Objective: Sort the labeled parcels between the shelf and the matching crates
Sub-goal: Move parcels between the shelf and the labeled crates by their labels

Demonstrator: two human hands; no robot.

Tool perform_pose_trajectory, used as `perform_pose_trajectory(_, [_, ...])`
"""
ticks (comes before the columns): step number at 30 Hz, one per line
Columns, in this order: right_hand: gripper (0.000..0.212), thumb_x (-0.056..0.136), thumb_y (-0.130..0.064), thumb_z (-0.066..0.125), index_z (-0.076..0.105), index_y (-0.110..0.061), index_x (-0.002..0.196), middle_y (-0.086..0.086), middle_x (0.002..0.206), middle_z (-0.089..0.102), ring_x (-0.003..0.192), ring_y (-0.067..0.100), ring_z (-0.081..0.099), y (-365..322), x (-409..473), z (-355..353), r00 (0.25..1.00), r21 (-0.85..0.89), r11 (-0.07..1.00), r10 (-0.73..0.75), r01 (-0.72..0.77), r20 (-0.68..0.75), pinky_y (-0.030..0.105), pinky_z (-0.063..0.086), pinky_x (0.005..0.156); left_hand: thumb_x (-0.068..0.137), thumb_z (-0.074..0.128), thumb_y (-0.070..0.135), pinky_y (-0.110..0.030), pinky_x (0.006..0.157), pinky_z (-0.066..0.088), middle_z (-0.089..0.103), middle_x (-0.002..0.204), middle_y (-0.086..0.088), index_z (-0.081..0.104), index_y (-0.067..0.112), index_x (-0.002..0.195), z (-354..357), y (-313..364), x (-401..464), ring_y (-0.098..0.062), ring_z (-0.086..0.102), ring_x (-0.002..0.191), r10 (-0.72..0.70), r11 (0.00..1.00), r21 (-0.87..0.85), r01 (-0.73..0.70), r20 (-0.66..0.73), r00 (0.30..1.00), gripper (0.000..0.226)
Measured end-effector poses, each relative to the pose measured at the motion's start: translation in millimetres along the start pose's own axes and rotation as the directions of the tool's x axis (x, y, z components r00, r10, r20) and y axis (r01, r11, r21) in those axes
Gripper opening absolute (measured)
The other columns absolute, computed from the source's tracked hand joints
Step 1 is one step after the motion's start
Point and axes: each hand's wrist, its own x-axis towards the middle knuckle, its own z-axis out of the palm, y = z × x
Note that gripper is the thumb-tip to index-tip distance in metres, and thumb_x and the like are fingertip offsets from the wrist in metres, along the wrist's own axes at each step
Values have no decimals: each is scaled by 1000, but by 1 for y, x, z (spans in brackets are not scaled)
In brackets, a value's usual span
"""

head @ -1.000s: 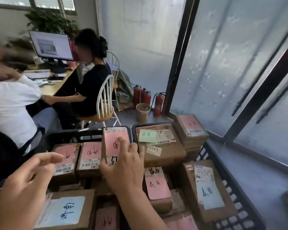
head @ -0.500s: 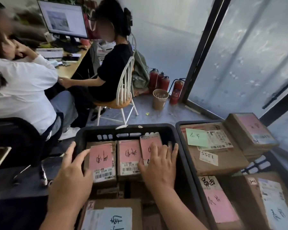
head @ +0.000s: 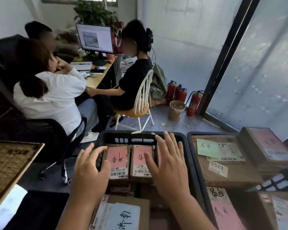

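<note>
Room: an office corner; two people sit at a desk [head: 96, 78] with a monitor [head: 95, 39], fire extinguishers [head: 181, 95] by the glass door.
Crates: a black crate [head: 140, 136] in front, a second crate [head: 192, 156] touching its right side, both full of parcels.
Key relation: two pink-labelled parcels [head: 117, 161] [head: 140, 161] stand side by side at the far end, long axes running away from the person, just ahead of both hands.
Left hand [head: 88, 170]: grip wide, fingertips at the left parcel's edge, holding nothing.
Right hand [head: 168, 165]: spread flat over the right parcel; contact unclear; the nearer hand.
In the way: the crate's far wall and close-packed neighbours leave little finger room, I'd judge.
</note>
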Motion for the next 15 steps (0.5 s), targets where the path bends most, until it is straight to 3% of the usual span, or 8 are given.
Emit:
perform_pose_trajectory(5, [61,94,-72,37,41,-49,150,-28,170,12,157,-5,0,-38,-16,-78,993,452,885,-105,115,-48,48,22,129,98,53,45,-40,122,31,34,158,31,51,53,139,-40,65,-59,7,25,148,104,979,-166,-119,-97,990,42])
perform_pose_trajectory(9, [65,90,-74,40,38,-54,152,-40,164,11,156,-7,11,-51,-49,-125,947,609,751,-321,256,-3,40,28,125,94,50,56,-17,105,30,32,140,56,44,64,138,-75,108,-136,36,24,127,44,954,-280,-105,-216,975,45])
perform_pose_trajectory(13, [62,85,-77,42,38,-64,145,-45,160,16,146,-20,19,-66,-100,-158,870,745,585,-493,322,12,12,27,106,88,52,57,-29,115,32,38,147,47,42,68,139,-102,125,-234,17,32,142,-80,958,-286,-34,-380,922,53])
perform_pose_trajectory(15, [62,84,-76,44,39,-64,144,-46,158,20,144,-19,26,-80,-131,-171,817,807,498,-576,317,34,16,35,106,85,51,56,-30,114,34,38,139,55,43,70,136,-120,128,-287,20,36,135,-173,962,-269,51,-455,873,54])
